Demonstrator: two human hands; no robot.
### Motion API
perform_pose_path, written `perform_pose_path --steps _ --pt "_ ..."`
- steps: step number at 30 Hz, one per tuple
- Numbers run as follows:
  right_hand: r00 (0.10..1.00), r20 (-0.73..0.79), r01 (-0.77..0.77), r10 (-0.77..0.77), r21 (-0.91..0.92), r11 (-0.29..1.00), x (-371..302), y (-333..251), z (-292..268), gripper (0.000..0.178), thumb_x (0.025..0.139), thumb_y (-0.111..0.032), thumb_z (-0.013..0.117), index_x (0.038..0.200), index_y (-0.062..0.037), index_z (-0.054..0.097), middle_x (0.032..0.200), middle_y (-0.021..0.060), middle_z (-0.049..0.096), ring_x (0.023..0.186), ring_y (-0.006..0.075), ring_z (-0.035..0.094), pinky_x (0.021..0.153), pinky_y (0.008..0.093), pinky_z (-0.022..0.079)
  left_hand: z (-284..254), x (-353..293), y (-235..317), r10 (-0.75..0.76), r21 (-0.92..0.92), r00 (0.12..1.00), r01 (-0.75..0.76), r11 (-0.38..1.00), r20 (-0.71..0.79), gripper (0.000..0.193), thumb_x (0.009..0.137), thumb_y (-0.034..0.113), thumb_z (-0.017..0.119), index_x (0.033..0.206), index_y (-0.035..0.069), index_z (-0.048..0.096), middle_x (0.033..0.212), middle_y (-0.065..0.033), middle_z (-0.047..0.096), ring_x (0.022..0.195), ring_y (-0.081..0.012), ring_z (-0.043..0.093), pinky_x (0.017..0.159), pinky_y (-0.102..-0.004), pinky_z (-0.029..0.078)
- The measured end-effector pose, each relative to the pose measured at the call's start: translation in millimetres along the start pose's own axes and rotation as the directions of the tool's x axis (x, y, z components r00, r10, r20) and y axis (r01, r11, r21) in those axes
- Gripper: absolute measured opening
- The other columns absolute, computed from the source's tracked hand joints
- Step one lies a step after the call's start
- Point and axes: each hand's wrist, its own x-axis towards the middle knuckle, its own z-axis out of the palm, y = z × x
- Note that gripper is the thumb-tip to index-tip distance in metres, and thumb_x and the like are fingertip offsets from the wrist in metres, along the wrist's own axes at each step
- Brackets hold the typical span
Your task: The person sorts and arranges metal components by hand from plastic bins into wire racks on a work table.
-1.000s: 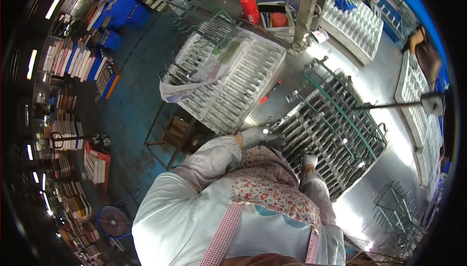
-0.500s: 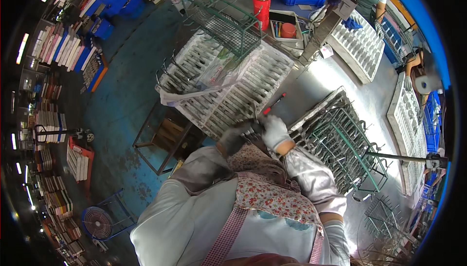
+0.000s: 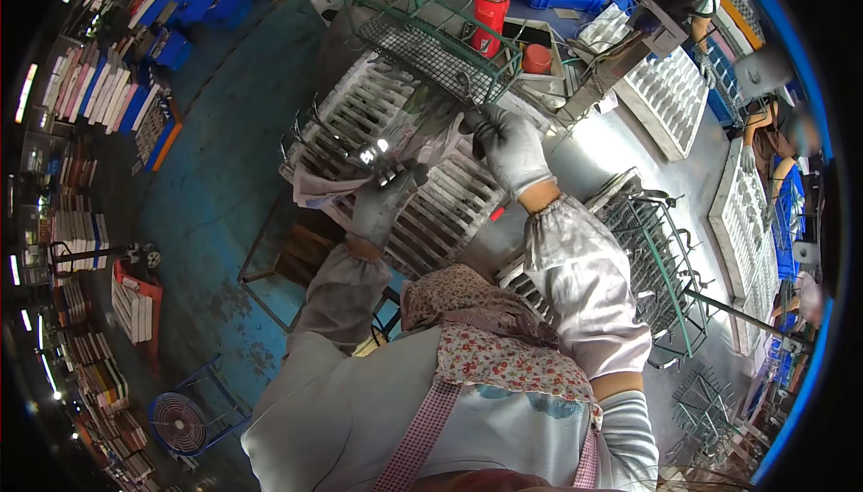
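My left hand [image 3: 385, 207], in a grey glove, is closed around shiny metal pieces [image 3: 384, 166] above a pale slotted tray [image 3: 440, 222]. My right hand [image 3: 512, 148], in a white glove with dark fingertips, reaches to the tray's far side. Its fingers are pinched together just below a green wire rack [image 3: 422, 47] with a mesh base. Whatever they grip is too small or hidden to name. Between my hands lies crumpled clear plastic [image 3: 431, 146] on the tray. Dark metal hooks [image 3: 315, 137] stick up at the tray's left side.
A red bottle [image 3: 490, 15] stands behind the rack, beside a small bin with a red cup [image 3: 537, 59]. To my right, a green wire frame [image 3: 661, 276] lies over another slotted tray. Co-workers' arms [image 3: 699, 29] show at the far right, near more white trays [image 3: 665, 101].
Both hands have moved apart and away from my body, out over the tray. The left went left with shiny pieces in it; the right went far, up to the rack's edge.
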Motion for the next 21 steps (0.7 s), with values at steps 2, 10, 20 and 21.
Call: perform_pose_path --steps 2,10,20,21 --pt "1.0 -0.019 -0.005 0.004 -0.055 0.998 6.5 13.1 -1.4 0.024 0.09 -0.028 0.053 0.088 -0.0061 0.064 0.062 0.0128 0.056 0.059 0.0242 0.054 0.055 0.0355 0.043 21.8 9.2 40.6 0.05 0.174 0.999 -0.047 0.984 -0.014 0.024 0.087 0.013 0.058 0.107 0.0 0.062 0.09 -0.0041 0.065 0.074 -0.01 0.059 0.066 -0.0241 0.047" --pt "0.998 -0.055 -0.031 0.037 0.106 0.994 -12.1 21.9 -10.5 0.029 0.09 -0.026 0.055 0.082 -0.0003 0.063 0.068 0.0163 0.062 0.064 0.0256 0.06 0.062 0.0352 0.045 29.9 74.9 85.0 0.44 0.478 0.831 -0.556 0.68 0.341 0.023 0.084 0.006 0.058 0.106 0.012 0.064 0.091 -0.0087 0.065 0.074 -0.0206 0.065 0.061 -0.0291 0.053" --pt "0.993 0.092 -0.1 0.071 0.36 0.928 -33.3 30.5 -25.3 0.03 0.094 -0.029 0.05 0.079 -0.0054 0.059 0.057 -0.007 0.042 0.051 0.0027 0.033 0.047 0.0205 0.026 53.7 45.7 104.6 -0.039 -0.123 0.967 0.072 0.99 0.253 0.034 0.089 0.023 0.056 0.106 -0.006 0.058 0.086 -0.0122 0.065 0.078 -0.02 0.064 0.067 -0.0286 0.051" --pt "0.992 0.096 -0.106 0.076 0.361 0.926 -36.7 30.4 -27.6 0.03 0.094 -0.029 0.05 0.079 -0.0054 0.059 0.057 -0.007 0.042 0.051 0.0027 0.033 0.047 0.0205 0.026 53.6 44.8 107.6 0.007 -0.119 0.961 0.027 0.993 0.278 0.033 0.089 0.021 0.056 0.106 -0.007 0.057 0.086 -0.0132 0.065 0.079 -0.0203 0.064 0.067 -0.0286 0.052"
